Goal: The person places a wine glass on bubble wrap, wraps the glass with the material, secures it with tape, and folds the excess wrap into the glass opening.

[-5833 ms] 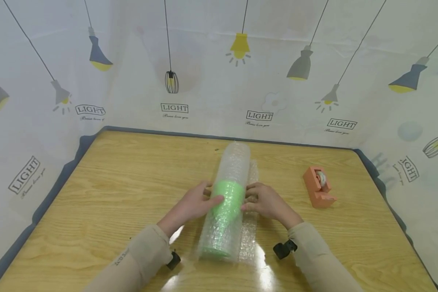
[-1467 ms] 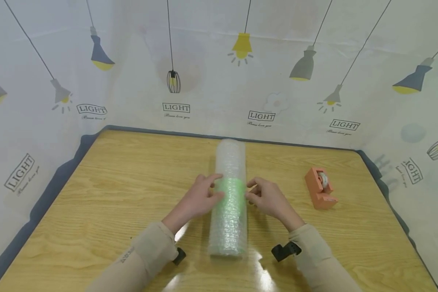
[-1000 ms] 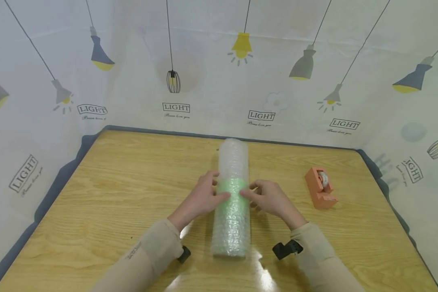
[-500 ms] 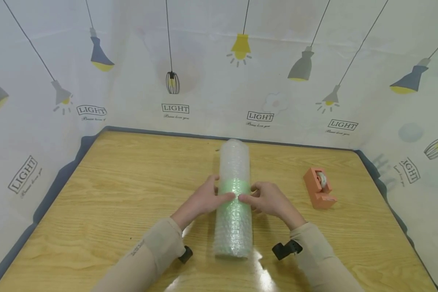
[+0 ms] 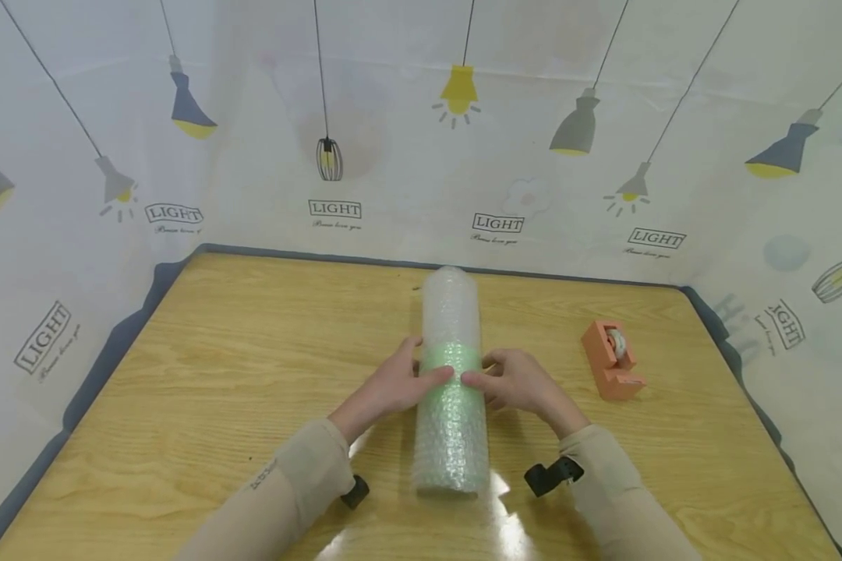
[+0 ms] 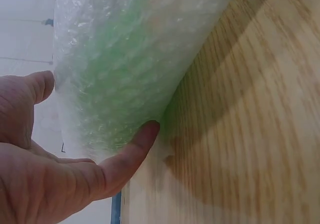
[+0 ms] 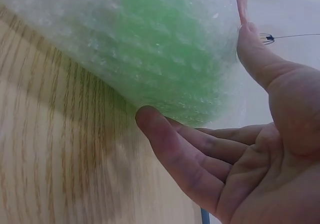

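Observation:
A long roll of bubble wrap (image 5: 451,312) lies on the table, pointing away from me. Through its layers shows a green object (image 7: 165,44), blurred by the plastic, its kind unclear. My left hand (image 5: 401,382) holds the roll's left side, thumb on top and fingers low along the side. From the right, my right hand (image 5: 522,383) grips it the same way, the two thumb tips close together on top. Both wrist views show fingertips at the underside near the wood, seen for the left hand (image 6: 60,169) and the right hand (image 7: 240,154).
An orange tape dispenser (image 5: 609,362) with a roll of clear tape stands on the wooden table (image 5: 252,351) to the right. A cloth printed with lamps (image 5: 407,156) surrounds the table's back and sides.
The loose flap of bubble wrap on the right is now wound round the roll. The roll has since shifted slightly right, and both thumbs have come onto its top.

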`<move>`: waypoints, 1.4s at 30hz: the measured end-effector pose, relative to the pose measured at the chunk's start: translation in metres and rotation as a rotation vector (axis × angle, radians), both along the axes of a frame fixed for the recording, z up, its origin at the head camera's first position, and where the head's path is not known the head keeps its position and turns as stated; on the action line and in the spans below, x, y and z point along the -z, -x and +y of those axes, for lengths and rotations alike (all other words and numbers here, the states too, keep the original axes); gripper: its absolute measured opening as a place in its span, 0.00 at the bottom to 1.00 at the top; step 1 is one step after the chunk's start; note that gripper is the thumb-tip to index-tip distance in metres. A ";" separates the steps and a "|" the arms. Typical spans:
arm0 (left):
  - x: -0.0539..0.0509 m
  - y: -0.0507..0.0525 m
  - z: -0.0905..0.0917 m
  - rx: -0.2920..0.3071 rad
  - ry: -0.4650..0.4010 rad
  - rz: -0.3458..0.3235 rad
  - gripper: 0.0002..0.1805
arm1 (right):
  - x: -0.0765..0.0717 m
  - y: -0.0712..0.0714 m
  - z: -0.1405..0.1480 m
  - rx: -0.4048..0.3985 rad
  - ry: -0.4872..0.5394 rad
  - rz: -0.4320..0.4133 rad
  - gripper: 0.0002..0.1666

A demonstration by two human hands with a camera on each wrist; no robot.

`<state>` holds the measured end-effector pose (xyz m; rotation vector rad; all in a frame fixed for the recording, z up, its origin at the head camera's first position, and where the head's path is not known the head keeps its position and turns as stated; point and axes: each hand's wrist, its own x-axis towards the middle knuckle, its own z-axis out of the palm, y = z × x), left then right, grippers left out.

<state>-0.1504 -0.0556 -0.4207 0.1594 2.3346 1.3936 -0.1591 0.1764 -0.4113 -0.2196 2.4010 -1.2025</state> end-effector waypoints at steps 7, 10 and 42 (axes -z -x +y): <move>-0.003 -0.001 -0.004 -0.003 -0.004 0.002 0.45 | 0.003 0.002 0.001 -0.019 0.075 -0.061 0.34; -0.005 -0.001 -0.007 0.004 -0.001 0.012 0.45 | 0.003 0.002 0.000 -0.029 0.071 -0.069 0.33; -0.020 -0.008 -0.011 0.080 0.192 0.173 0.38 | 0.004 0.002 0.000 -0.093 -0.006 0.047 0.29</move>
